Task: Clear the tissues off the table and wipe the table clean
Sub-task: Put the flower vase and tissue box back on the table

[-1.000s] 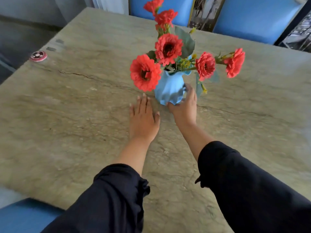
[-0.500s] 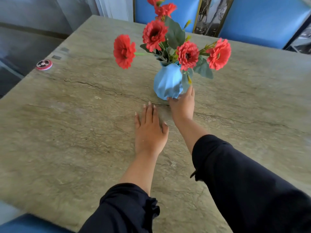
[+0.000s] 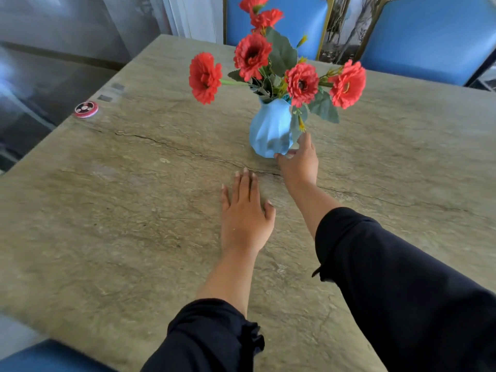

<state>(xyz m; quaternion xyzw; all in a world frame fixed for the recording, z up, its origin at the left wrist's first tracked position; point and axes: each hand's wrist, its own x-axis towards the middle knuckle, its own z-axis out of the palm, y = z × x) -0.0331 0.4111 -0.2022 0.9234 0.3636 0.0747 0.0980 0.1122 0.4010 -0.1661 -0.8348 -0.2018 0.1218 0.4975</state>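
Looks like a restaurant dining room: stone table (image 3: 134,210), blue chairs (image 3: 429,36), flower vase (image 3: 271,132), and a call button (image 3: 86,109).

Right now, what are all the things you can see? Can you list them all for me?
table: one, greenish-brown stone, fills the view
vase: one, light blue, middle of the table
flowers: a bunch, red with green leaves, in the vase
round disc: one, red and white, table's left edge
chairs: two, blue, behind the table
left hand: flat on the table
right hand: touching the vase's base
sleeves: two, black
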